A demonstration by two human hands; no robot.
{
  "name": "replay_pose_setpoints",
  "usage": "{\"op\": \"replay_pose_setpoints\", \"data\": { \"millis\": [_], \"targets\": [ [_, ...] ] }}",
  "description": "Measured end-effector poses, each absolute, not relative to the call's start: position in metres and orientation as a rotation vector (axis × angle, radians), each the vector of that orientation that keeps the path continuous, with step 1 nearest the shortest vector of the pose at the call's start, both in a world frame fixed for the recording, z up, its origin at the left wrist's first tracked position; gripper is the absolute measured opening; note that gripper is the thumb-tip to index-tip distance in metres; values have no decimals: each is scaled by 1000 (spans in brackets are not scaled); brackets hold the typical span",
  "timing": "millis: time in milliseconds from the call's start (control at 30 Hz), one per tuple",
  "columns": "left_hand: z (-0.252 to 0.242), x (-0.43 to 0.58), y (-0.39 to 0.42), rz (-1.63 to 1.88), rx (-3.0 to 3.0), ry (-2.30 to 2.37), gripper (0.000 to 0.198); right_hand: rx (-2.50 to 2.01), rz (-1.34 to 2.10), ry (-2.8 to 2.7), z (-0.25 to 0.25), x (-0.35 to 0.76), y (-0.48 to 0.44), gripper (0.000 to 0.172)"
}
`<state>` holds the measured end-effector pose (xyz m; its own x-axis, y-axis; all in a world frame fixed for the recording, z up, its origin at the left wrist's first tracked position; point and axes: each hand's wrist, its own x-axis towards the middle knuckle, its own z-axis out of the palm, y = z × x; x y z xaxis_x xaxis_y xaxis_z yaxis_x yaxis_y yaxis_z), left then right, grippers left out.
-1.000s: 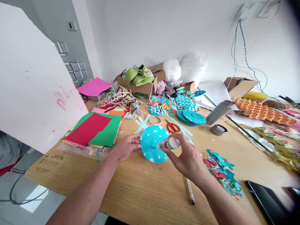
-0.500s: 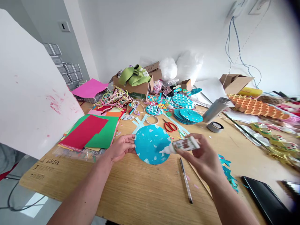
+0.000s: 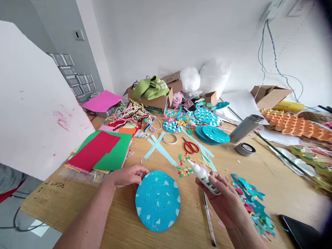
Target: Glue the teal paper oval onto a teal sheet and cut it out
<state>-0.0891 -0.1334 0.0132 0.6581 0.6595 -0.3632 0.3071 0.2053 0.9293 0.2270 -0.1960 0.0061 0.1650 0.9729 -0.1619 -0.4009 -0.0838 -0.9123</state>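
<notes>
A round blue disc with pale paper bits on its face is tilted toward me just above the near part of the table. My left hand grips its upper left edge, the fingertips partly hidden at the rim. In my right hand is a white glue bottle, its nozzle pointing up and to the left, apart from the disc. A pen lies below that hand. Cut blue fish shapes lie to its right. Small coloured paper bits are scattered beyond the nozzle.
Red-handled scissors, a tape roll and pale blue strips lie mid-table. Behind are stacked blue discs, a metal flask and boxes. Coloured paper is at left, a phone at right.
The disc has come nearer and lower, tilting more toward me. The glue bottle has moved away from its face, with the nozzle now turned upward.
</notes>
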Motion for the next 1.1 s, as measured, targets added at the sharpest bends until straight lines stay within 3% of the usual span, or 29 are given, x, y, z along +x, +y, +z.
{"op": "replay_pose_setpoints", "data": {
  "millis": [267, 533, 633, 867, 1100],
  "targets": [
    [11, -98, -130, 129, 1668, 857, 27, -1297, 1136, -1210, 4, 185, -154, 37],
    [13, -97, -133, 27, 1750, 1117, 31, -1500, 692, -1891, -12, 150, -138, 7],
    [12, -93, -137, 3, 1706, 1259, 38, -1506, 537, -2061, -17, 148, -142, 9],
    [11, -85, -144, 269, 2052, 1526, 36, -1441, 296, -2171, -47, 165, -135, 22],
    [16, -87, -147, 584, 2066, 1608, 35, -1396, 264, -2259, -52, 175, -128, 26]
  ]
}}
